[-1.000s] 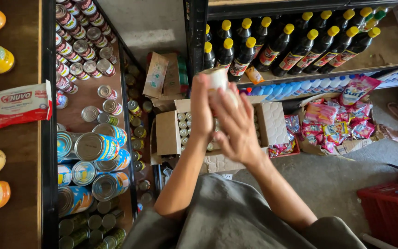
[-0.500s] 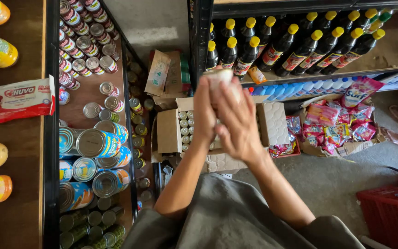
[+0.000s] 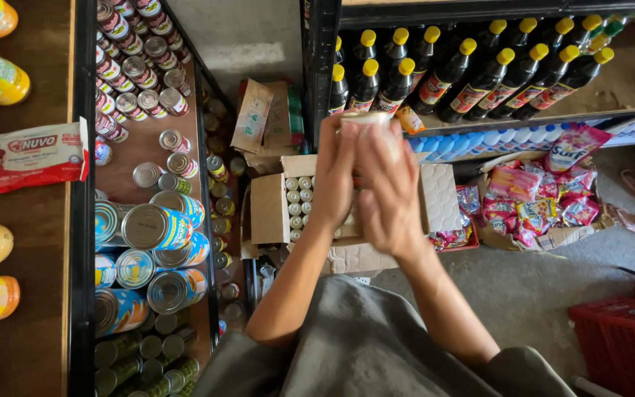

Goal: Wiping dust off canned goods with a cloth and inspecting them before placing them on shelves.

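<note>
Left hand [image 3: 334, 176], right hand [image 3: 391, 192]: both wrapped around one small white-topped can [image 3: 365, 119], raised between them | below hands: open cardboard box [image 3: 267, 209] of small cans | beyond fingertips: shelf of dark yellow-capped bottles [image 3: 479, 70] | left of hands: large tins [image 3: 157, 228] on shelf

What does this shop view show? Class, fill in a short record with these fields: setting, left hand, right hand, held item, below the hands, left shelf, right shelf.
setting: shop aisle between shelves, seen from above
left hand: clasps the small can from the left side
right hand: wraps over the can from the right
held item: small can, pale top showing, label hidden
below the hands: open cardboard box with rows of small cans
left shelf: large tins lying on their sides
right shelf: dark sauce bottles with yellow caps
</note>
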